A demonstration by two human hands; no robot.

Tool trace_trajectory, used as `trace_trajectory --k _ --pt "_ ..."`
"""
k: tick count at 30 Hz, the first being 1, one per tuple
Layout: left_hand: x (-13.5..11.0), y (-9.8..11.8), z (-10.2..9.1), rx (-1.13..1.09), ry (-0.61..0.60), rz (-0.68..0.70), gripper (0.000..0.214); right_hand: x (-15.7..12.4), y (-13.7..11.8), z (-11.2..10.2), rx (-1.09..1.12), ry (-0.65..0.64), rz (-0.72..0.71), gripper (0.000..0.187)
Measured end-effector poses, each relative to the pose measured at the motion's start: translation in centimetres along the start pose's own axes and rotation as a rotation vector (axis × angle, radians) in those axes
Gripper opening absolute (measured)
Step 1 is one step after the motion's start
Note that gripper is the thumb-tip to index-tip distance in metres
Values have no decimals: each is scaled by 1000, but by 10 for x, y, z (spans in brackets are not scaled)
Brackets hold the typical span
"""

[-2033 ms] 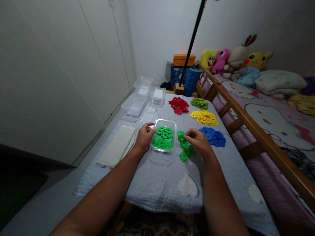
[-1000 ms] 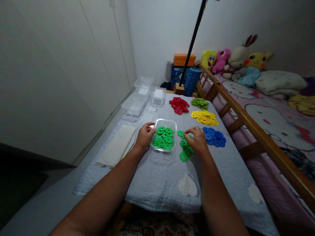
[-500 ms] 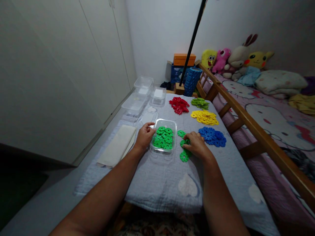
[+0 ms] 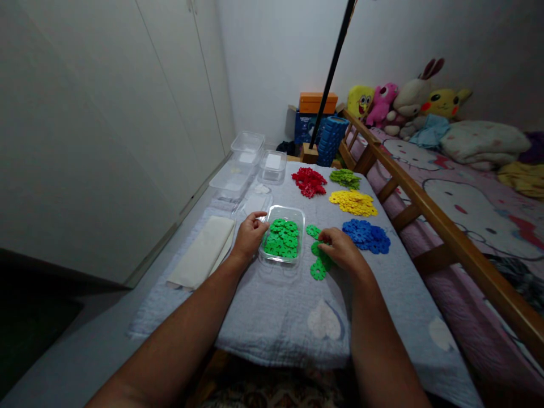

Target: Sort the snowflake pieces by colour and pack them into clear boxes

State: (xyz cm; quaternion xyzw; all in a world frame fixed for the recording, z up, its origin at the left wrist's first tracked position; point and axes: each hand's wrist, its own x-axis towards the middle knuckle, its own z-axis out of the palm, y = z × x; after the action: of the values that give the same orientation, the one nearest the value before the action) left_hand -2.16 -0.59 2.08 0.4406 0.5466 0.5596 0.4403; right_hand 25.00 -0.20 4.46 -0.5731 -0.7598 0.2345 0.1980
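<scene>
We look down a narrow, dim room. At nine o'clock white cupboard doors (image 4: 127,113) line the side. At twelve stands a plain pale wall (image 4: 272,56) — a black pole (image 4: 332,73) slants across it. From one to four o'clock a wooden bed rail (image 4: 429,214) edges a pink sheet (image 4: 467,192), with plush toys (image 4: 408,96) at one o'clock.

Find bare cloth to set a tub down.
Free: the near cloth, this side of the tub and the right hand; also right of that hand, nearer than the blue pile. Crowded: far half, colour piles and empty tubs.
</scene>
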Motion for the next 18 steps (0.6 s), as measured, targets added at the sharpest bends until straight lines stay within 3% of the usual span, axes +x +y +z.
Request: trace_trajectory --k 5,9,13,18 --pt "0 0 0 9 -1 3 43 -3 -2 -6 316 8 47 11" --pt "-1 2 0 9 -2 1 42 -1 -12 -9 448 200 9 17" --pt "-1 2 0 -1 0 -2 43 0 -32 4 428 367 -146 14" --pt "-1 2 1 5 3 0 44 3 -56 30 228 306 -262 8"
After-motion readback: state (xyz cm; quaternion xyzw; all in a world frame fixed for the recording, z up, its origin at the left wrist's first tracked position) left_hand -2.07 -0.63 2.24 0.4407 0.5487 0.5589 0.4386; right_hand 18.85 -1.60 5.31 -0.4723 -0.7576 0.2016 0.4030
